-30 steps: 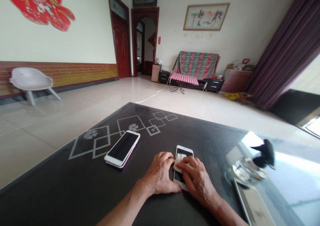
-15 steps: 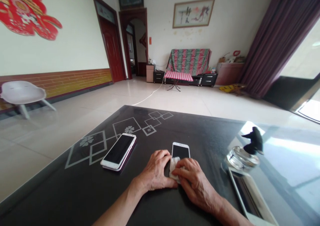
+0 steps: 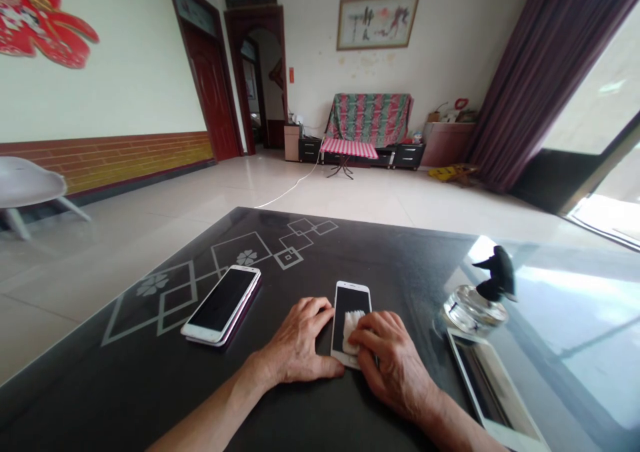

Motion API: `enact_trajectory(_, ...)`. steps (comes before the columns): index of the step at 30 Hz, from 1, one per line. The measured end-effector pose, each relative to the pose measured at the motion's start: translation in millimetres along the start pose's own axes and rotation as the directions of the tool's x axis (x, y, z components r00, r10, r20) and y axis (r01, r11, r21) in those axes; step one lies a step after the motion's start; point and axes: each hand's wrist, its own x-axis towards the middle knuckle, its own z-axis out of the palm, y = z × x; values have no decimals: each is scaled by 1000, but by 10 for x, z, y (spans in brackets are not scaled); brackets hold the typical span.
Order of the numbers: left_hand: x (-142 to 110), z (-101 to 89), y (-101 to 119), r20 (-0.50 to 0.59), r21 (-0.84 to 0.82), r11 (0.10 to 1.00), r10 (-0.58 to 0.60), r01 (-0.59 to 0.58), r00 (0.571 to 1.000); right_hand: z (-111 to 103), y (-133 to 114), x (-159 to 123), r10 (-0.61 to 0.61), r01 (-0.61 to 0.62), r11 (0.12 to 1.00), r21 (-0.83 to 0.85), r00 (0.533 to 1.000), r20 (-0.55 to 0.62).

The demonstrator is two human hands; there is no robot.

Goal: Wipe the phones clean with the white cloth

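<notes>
Pressing a white wad onto the lower screen of the centre phone, the right hand has its fingers closed over it. Left hand open, fingers loosely curved and thumb apart, at the left edge of the centre phone; thumb tip by its bottom corner, exact contact hard to tell. Centre phone white-framed, screen up, flat on the glossy black desk. Phone stack left of the centre phone, well apart: white phone on top, dark screen up, purplish edge beneath. Clear spray bottle with black trigger head, upright, to the right of the centre phone. White-framed tablet-like device lies nearer the wearer than the bottle, also right of the centre phone, its lower end partly out of view.
</notes>
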Motion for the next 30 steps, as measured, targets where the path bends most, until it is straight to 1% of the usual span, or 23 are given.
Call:
enact_trajectory(4, -3, -3, -22, 5, 3, 1000, 6, -6, 1000, -25, 116, -35, 59, -68, 993, -100, 995, -86)
enact_trajectory(6, -1, -8, -29, 7, 8, 1000, 8, -9, 1000, -38, 122, -50, 66, -76, 992, -105, 994, -93)
enact_trajectory(8, 2, -19, -32, 12, 14, 1000, 13, -13, 1000, -49, 73, -61, 34, -37, 997, -62, 998, -49)
enact_trajectory(12, 6, -53, -32, 37, 19, 999, 33, -34, 999, -77, -100, -58, -61, 56, 997, 52, 993, 97)
enact_trajectory(14, 6, -67, -37, 54, 20, 999, 46, -47, 998, -94, -153, -46, -87, 78, 994, 72, 987, 133)
enact_trajectory(16, 8, -77, -45, 69, 22, 998, 52, -54, 996, -103, -158, -36, -94, 86, 994, 61, 986, 136)
enact_trajectory(19, 9, -84, -59, 88, 31, 998, 54, -57, 995, -89, -100, -38, -44, 44, 999, 4, 995, 94)
enact_trajectory(23, 5, -92, -68, 107, 37, 997, 62, -66, 992, -50, 4, -55, 108, -109, 986, -129, 994, -10)
enact_trajectory(25, 4, -101, -64, 112, 37, 997, 58, -63, 992, -40, 28, -59, 153, -157, 974, -163, 988, -36)
enact_trajectory(27, 3, -113, -58, 119, 33, 998, 56, -60, 991, -37, 16, -58, 132, -132, 982, -139, 991, -7)
enact_trajectory(30, 2, -129, -54, 123, 17, 998, 64, -66, 990, -47, -62, -51, 27, -24, 999, -34, 996, 88)
